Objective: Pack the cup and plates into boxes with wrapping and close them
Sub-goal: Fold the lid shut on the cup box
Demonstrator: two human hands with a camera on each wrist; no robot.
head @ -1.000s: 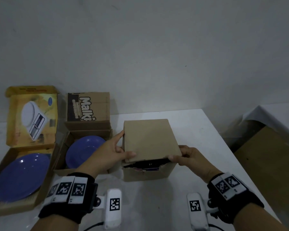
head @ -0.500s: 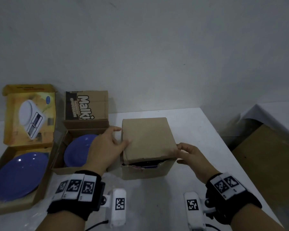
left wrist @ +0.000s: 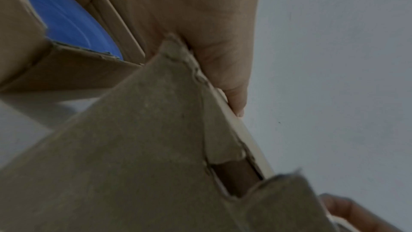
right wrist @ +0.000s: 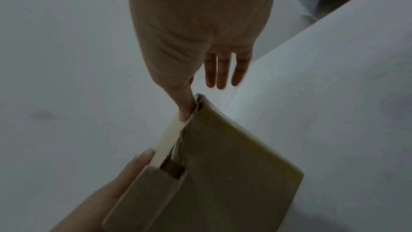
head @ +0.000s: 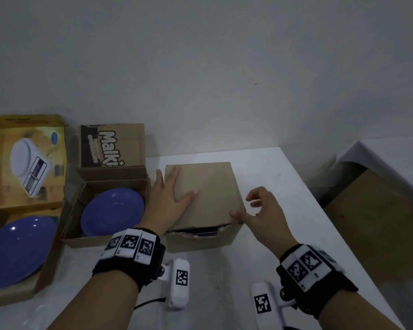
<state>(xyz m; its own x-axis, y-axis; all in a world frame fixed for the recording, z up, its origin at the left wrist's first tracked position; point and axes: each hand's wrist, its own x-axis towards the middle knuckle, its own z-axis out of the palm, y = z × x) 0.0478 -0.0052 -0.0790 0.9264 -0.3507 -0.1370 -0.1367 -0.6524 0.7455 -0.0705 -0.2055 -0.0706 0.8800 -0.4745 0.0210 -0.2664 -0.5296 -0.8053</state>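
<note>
A small brown cardboard box (head: pixel 208 194) stands in the middle of the white table (head: pixel 284 177), lid folded down with a narrow gap along its front edge. My left hand (head: pixel 169 198) lies flat on the left part of the lid, fingers straight. My right hand (head: pixel 260 210) is at the box's front right corner; its thumb (right wrist: pixel 185 110) presses the lid edge and the other fingers hang loose. A small blue plate (head: pixel 112 210) lies in an open Malki box (head: pixel 81 210). A large blue plate (head: pixel 17 248) lies in an open yellow scale box (head: pixel 43 270). No cup is visible.
Both open boxes stand at the table's left, lids upright against the wall. Past the table's right edge is a brown board (head: pixel 379 222) under a white sheet (head: pixel 391 148). Bare table lies in front of and right of the small box.
The lid came down from a raised, half-open tilt to nearly flat. My left hand moved from gripping its left edge onto the top. My right hand let go of the front edge, leaving the thumb touching.
</note>
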